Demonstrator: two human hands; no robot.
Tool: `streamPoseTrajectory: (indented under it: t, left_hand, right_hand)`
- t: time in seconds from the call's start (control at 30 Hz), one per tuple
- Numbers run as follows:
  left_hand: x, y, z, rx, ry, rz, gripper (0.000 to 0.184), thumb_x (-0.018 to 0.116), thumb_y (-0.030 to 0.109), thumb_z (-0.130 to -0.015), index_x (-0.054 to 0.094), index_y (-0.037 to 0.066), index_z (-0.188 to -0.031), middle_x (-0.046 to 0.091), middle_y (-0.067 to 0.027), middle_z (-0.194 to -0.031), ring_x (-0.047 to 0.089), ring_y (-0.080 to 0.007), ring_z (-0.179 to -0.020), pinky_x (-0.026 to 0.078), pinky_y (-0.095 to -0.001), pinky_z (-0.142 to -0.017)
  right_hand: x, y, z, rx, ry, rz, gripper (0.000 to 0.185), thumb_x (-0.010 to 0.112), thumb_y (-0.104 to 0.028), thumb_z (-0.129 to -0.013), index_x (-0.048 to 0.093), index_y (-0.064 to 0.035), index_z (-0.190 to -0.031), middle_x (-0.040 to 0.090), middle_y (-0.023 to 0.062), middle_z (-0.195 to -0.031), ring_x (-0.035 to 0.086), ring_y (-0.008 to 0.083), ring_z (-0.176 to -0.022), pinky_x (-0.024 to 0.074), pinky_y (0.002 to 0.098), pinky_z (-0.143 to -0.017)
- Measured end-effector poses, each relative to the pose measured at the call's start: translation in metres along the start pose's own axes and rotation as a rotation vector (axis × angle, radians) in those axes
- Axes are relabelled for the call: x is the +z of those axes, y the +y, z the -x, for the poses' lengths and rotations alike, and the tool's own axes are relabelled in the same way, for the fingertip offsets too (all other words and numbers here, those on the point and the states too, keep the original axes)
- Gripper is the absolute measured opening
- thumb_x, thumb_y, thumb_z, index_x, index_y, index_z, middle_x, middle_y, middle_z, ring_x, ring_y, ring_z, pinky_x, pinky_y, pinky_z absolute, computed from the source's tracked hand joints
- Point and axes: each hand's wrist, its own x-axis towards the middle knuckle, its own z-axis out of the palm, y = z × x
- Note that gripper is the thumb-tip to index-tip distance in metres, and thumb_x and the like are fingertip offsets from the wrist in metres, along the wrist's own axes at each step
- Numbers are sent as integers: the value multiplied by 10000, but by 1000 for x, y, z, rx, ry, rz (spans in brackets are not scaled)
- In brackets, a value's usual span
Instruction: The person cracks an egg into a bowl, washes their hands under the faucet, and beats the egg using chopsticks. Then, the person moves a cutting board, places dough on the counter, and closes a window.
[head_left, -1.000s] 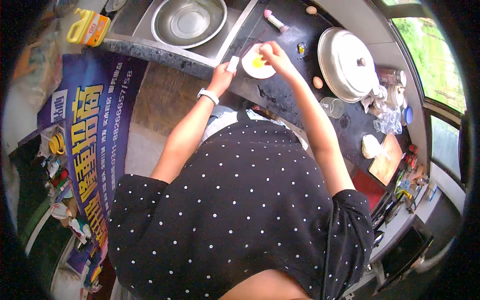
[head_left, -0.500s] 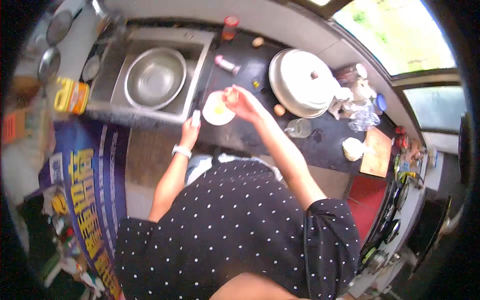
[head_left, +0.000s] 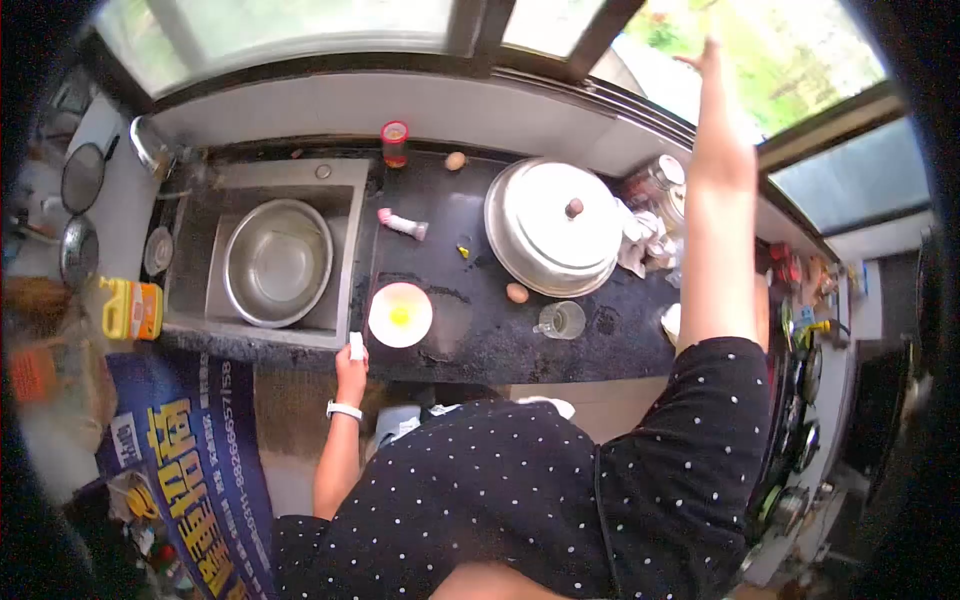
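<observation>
My left hand [head_left: 352, 370] grips a small white piece [head_left: 356, 346] at the bench [head_left: 470, 360] edge, left of centre. Egg dish [head_left: 383, 326] just beside, up-right of it; left's nearer. Right hand [head_left: 714, 88] upper right, well apart, washed out; can't tell if it's open.

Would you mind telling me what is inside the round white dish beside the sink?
The white dish holds what looks like raw egg, with its yellow yolk near the middle. The bottom of the dish directly under the yolk is covered, so it cannot be seen.
</observation>
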Motion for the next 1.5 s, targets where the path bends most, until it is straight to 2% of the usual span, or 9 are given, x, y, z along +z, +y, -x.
streamPoseTrajectory:
  t: [0.17,0.27,0.3,0.47,0.67,0.8,1.07,1.37,1.5]
  left_hand:
    - [0,-18,-11,42,57,-1,245,465,195,-916,489,110,-687,440,61,-582,384,-31,-472,289,-202,-420]
    - [5,-13,-15,58,18,38,265,474,221,-921,481,102,-684,445,60,-586,388,-28,-474,293,-198,-422]
    - [7,-9,-14,32,29,60,276,475,236,-924,480,100,-683,446,59,-587,387,-27,-473,294,-198,-423]
    - [5,-5,-10,62,-20,59,317,479,296,-932,477,108,-677,441,51,-602,380,-30,-492,292,-194,-443]
    - [8,5,1,137,-70,77,321,489,301,-932,490,107,-676,450,45,-605,382,-32,-502,288,-194,-445]
    - [5,5,10,103,-45,39,354,458,295,-944,445,95,-652,406,30,-591,333,-49,-458,259,-208,-417]
    - [-12,-2,15,122,-32,81,353,500,348,-925,475,107,-669,430,49,-605,368,-36,-498,278,-195,-439]
    - [1,1,10,130,-44,72,394,477,378,-932,468,108,-644,418,40,-586,367,-44,-478,266,-198,-429]
    - [-1,1,7,155,-53,6,382,482,386,-929,482,108,-667,425,42,-593,374,-41,-485,276,-198,-429]
  right_hand:
    - [56,13,-43,-897,320,571,282,615,-199,-827,541,-8,-1021,591,77,-911,571,181,-790,482,310,-712]
    - [71,75,35,-1243,207,625,287,630,-197,-818,545,1,-1009,590,84,-913,570,189,-798,474,308,-734]
    - [72,87,121,-891,65,587,326,695,-201,-771,549,-3,-985,568,97,-948,555,204,-852,454,303,-790]
    - [36,192,347,-300,-556,767,212,599,-64,-776,574,-39,-985,611,104,-887,608,205,-831,467,303,-743]
    - [-14,270,423,-329,-628,1258,566,677,-129,-702,435,-21,-1202,436,250,-1173,514,399,-993,474,438,-819]
    - [-12,282,432,-455,-540,1497,647,678,-133,-672,419,-20,-1253,447,240,-1190,482,401,-1053,474,449,-822]
    - [3,293,418,-439,-420,1608,608,670,-111,-681,427,-20,-1230,433,209,-1162,513,350,-950,476,421,-780]
    - [-2,307,428,-516,-286,1486,695,631,-149,-693,325,8,-1298,338,354,-1223,385,471,-1120,333,488,-989]
    - [-4,312,421,-475,-285,1370,617,635,-148,-700,388,-17,-1250,360,301,-1226,386,452,-1130,344,490,-975]
